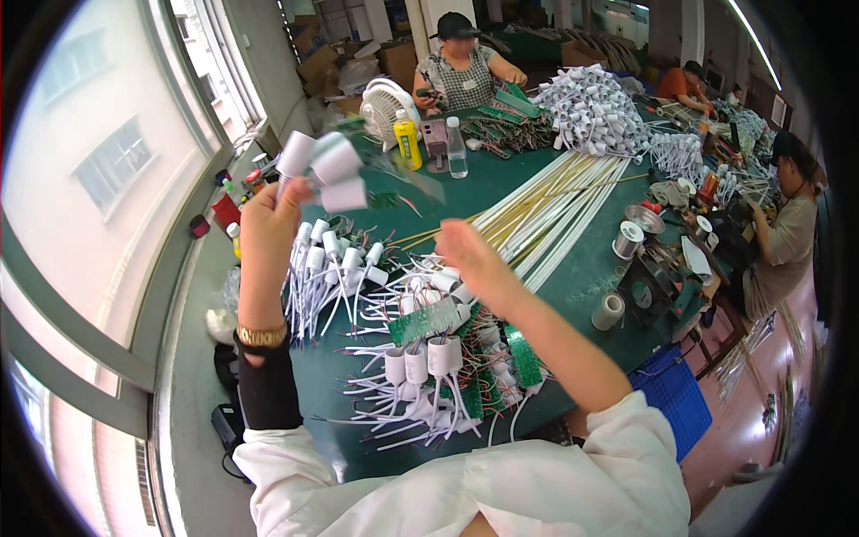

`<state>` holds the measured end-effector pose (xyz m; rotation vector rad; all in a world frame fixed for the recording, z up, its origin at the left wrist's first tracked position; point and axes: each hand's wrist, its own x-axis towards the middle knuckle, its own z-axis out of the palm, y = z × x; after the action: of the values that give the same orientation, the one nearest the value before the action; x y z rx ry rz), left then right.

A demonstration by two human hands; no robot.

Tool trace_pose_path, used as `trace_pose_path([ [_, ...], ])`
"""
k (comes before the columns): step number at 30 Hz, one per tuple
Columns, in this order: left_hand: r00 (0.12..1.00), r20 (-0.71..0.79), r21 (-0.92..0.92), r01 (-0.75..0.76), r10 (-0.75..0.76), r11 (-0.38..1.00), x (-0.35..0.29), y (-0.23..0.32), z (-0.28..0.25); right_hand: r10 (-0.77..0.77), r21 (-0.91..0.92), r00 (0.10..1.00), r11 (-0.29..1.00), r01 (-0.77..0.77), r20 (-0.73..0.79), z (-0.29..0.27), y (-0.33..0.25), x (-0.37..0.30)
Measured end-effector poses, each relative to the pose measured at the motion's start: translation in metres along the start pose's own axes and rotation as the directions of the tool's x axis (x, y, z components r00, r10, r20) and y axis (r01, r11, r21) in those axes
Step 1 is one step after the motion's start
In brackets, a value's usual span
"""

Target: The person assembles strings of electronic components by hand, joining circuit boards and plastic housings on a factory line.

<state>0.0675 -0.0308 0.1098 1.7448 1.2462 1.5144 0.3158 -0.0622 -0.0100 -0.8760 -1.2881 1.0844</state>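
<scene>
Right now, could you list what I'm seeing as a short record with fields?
Left hand: raised, holding a cluster of white plastic cylindrical caps
Right hand: open, over wired white caps and green circuit strips
Surface: green worktable
Further back: bundle of long white tubes, yellow bottle, white fan
Others: three people seated

Left hand lifts white caps

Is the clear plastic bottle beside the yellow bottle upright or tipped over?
Upright. The clear bottle stands on the green table with its cap on top, beside the yellow bottle.
</scene>
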Motion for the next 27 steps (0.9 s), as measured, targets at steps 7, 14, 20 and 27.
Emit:
trace_pose_path([
  [7, 0.890, -0.166, 0.799, -0.131, 0.425, 0.587, 0.044, -0.170, -0.040, -0.261, -0.654, 0.965, 0.723, 0.224, 0.042, 0.008, 0.000, -0.064],
  [14, 0.991, -0.114, 0.904, 0.076, 0.066, 0.421, 0.001, -0.220, -0.014, -0.015, -0.653, 0.998, 0.755, 0.054, 0.066, -0.016, 0.012, -0.081],
  [20, 0.985, -0.167, 0.975, 0.159, 0.034, 0.157, -0.010, -0.180, -0.005, 0.001, 0.127, 0.991, 0.992, 0.017, -0.137, -0.010, 0.034, -0.096],
  [27, 0.692, 0.720, -0.118, 0.190, -0.048, 0.975, -0.102, -0.055, 0.042, 0.389, 0.641, 0.921, 0.705, -0.302, 0.006, -0.026, 0.030, -0.089],
])
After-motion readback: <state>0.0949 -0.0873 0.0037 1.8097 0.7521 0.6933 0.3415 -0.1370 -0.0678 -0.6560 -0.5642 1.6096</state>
